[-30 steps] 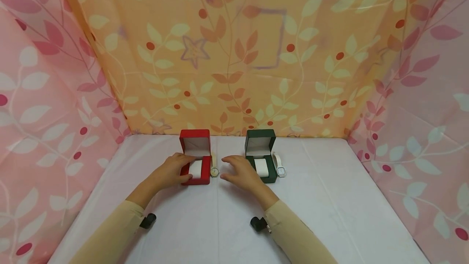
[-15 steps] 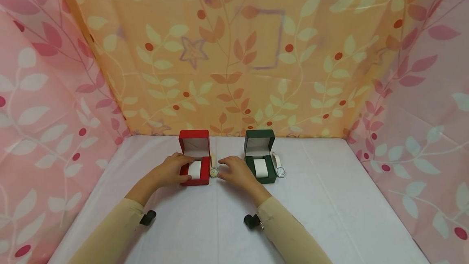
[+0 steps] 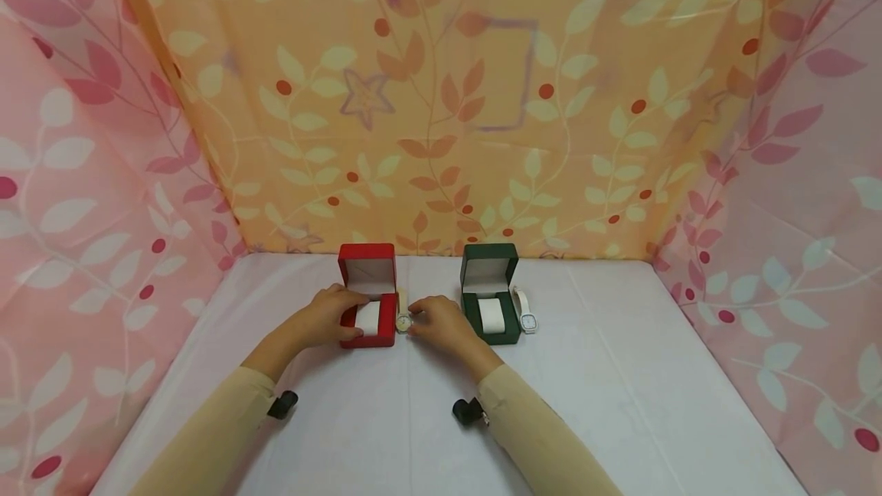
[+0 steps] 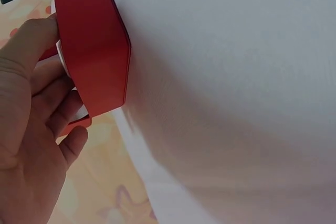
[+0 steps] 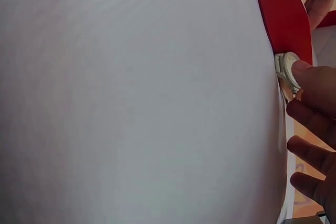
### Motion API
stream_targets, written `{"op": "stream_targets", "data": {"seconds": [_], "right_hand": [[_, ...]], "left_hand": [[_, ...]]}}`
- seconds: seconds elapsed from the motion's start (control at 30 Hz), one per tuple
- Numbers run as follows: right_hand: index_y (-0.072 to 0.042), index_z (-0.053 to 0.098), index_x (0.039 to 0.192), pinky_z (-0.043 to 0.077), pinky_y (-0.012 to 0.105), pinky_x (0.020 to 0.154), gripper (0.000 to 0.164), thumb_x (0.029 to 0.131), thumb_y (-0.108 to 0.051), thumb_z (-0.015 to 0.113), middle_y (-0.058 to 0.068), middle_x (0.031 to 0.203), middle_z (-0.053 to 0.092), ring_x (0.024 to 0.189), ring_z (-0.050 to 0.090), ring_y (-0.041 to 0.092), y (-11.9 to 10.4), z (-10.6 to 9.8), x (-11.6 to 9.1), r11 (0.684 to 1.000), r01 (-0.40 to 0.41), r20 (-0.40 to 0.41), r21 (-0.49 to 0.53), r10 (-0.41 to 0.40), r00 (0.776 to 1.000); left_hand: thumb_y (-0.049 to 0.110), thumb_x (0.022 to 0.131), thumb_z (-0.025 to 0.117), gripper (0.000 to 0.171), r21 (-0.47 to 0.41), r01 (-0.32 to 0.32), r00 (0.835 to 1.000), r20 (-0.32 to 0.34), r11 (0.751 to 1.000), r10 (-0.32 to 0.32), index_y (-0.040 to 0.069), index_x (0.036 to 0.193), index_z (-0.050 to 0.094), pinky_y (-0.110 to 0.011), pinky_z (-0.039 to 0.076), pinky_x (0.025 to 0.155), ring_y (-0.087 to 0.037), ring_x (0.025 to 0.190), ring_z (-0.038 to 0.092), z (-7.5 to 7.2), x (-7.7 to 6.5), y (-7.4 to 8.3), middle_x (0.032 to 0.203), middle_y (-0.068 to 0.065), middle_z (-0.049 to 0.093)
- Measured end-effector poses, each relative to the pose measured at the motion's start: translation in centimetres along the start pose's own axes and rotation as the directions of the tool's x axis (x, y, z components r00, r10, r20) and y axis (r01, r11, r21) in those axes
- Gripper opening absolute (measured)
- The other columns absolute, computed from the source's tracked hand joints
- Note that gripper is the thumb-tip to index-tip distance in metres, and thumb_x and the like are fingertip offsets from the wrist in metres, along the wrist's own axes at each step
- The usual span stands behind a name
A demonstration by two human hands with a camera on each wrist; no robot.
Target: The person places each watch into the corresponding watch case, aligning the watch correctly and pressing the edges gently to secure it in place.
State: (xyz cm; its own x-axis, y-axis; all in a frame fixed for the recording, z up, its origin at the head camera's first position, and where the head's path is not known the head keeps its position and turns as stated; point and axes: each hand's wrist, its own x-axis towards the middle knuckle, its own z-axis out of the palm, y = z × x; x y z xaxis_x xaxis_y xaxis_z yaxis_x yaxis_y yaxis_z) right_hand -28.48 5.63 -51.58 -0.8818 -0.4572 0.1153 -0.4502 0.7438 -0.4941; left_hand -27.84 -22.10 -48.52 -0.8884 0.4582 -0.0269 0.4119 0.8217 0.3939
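An open red watch box (image 3: 387, 320) stands on the table, a white cushion (image 3: 368, 318) inside it. My left hand (image 3: 321, 318) holds its left side, thumb over the front rim and fingers reaching in at the cushion's back. Against the box's right side lies a wristwatch (image 3: 403, 323) with a pale strap. My right hand (image 3: 444, 325) pinches this watch; in the right wrist view the thumb (image 5: 315, 85) lies on its round face, the index finger close to the strap. The remaining fingers of that hand are loosely spread.
An open green watch box (image 3: 511, 318) with a white cushion stands to the right, partly behind my right hand. Beside it lies a white wristwatch (image 3: 527, 320) with a squarish face. Flowered cloth walls (image 3: 441, 113) close off the table's back and sides.
My right hand has moved left, away from the green box, and its fingers have closed in on the wristwatch. The left hand stays on the red box.
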Motion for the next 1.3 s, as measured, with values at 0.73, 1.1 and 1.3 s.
{"op": "stream_targets", "data": {"seconds": [0.73, 1.1, 1.3], "right_hand": [[-0.013, 0.076, 0.107, 0.055, 0.028, 0.082, 0.016, 0.092, -0.017, 0.077, -0.004, 0.095, 0.073, 0.087, 0.062, 0.009, -0.63, 0.31, 0.42, 0.981, -0.077, -0.015, 0.181, 0.081, 0.997], [-0.01, 0.076, 0.106, 0.055, 0.026, 0.076, 0.015, 0.091, -0.012, 0.077, -0.002, 0.091, 0.074, 0.083, 0.063, 0.01, -0.55, -0.08, 0.18, 0.931, -0.088, -0.023, 0.355, 0.103, 0.994], [-0.007, 0.076, 0.107, 0.053, 0.024, 0.07, 0.016, 0.091, -0.01, 0.076, 0.001, 0.091, 0.073, 0.081, 0.062, 0.011, -0.72, -0.68, -0.11, 0.911, -0.072, -0.023, 0.407, 0.089, 0.996]], "left_hand": [[0.028, 0.078, 0.089, 0.066, 0.099, -0.089, 0.989, -0.112, 0.991, 0.1, 0.007, 0.134, 0.06, -0.055, 0.04, 0.109, -0.033, 0.124, 0.048, 0.44, 0.13, 0.56, 0.132, -0.012, 0.062], [0.029, 0.077, 0.09, 0.074, 0.164, -0.125, 0.974, -0.167, 0.979, 0.152, 0.005, 0.138, 0.057, -0.056, 0.039, 0.111, -0.033, 0.126, 0.045, 0.59, -0.26, 0.93, 0.131, -0.013, 0.059], [0.029, 0.076, 0.09, 0.076, 0.179, -0.13, 0.97, -0.183, 0.975, 0.163, 0.005, 0.14, 0.057, -0.056, 0.038, 0.111, -0.033, 0.128, 0.044, 0.69, -0.36, 0.91, 0.131, -0.014, 0.058]]}}
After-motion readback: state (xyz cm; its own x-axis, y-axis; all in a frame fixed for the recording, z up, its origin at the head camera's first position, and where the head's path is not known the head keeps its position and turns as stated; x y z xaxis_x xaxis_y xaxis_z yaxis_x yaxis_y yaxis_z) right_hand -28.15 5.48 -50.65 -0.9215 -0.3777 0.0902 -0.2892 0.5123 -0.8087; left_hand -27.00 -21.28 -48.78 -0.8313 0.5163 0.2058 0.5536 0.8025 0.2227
